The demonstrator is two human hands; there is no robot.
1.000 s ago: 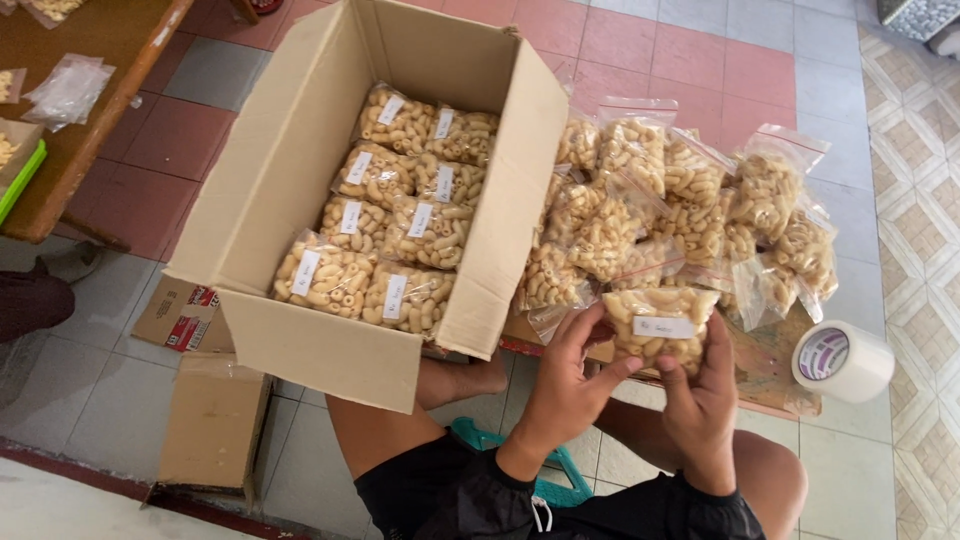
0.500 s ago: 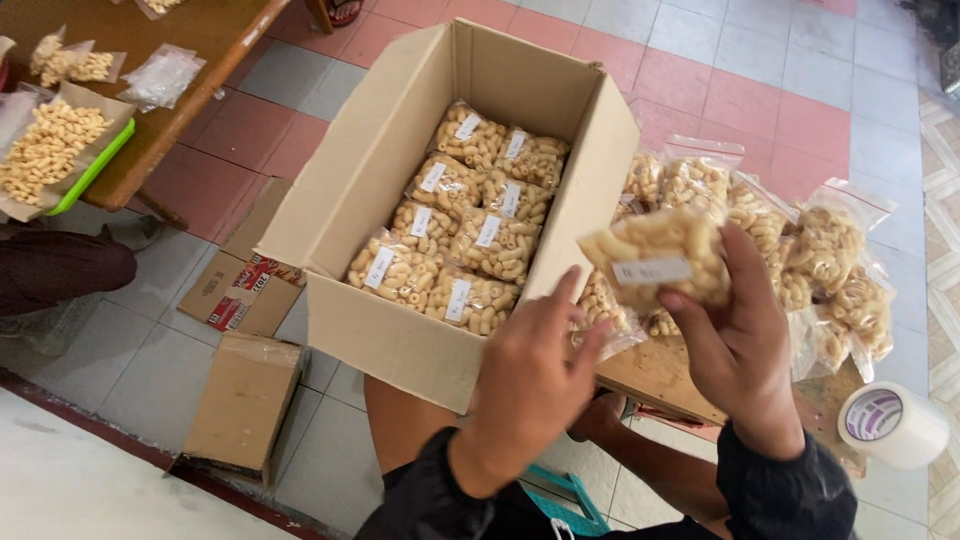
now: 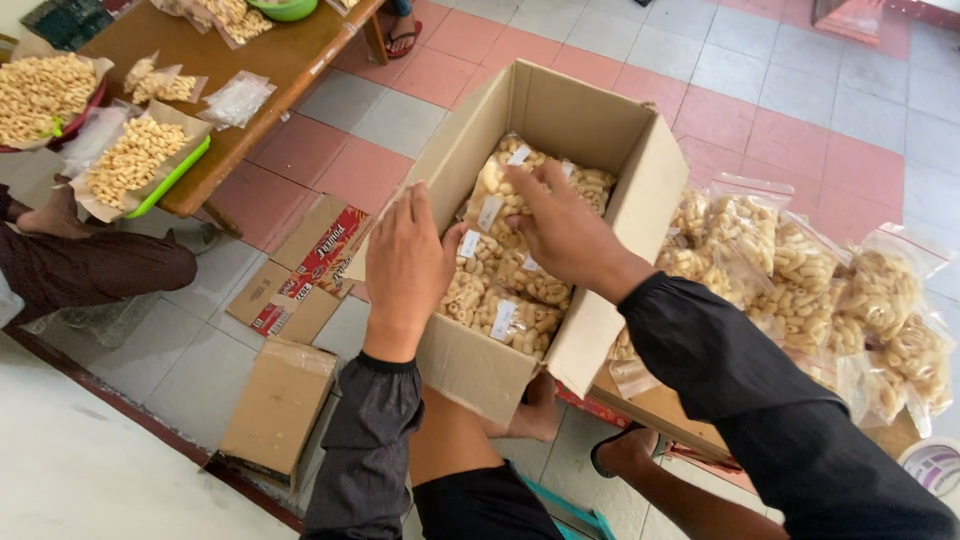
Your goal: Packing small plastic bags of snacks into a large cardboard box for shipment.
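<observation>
Tiled floor under open cardboard box [image 3: 480, 360] of clear labelled snack bags [image 3: 500, 265], both hands' fingers [image 3: 525, 185] loose, empty

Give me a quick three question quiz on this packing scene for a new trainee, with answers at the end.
1. True or false: the cardboard box already holds bags of snacks.
2. Which hand reaches deepest into the box? A) left hand B) right hand
3. Fill in: the unpacked snack bags lie to the person's ____ of the box.

Key
1. True: clear labelled packed bags fill the bottom.
2. B: the right hand is over the packed bags, while the left hand rests at the near rim.
3. Right.
</observation>
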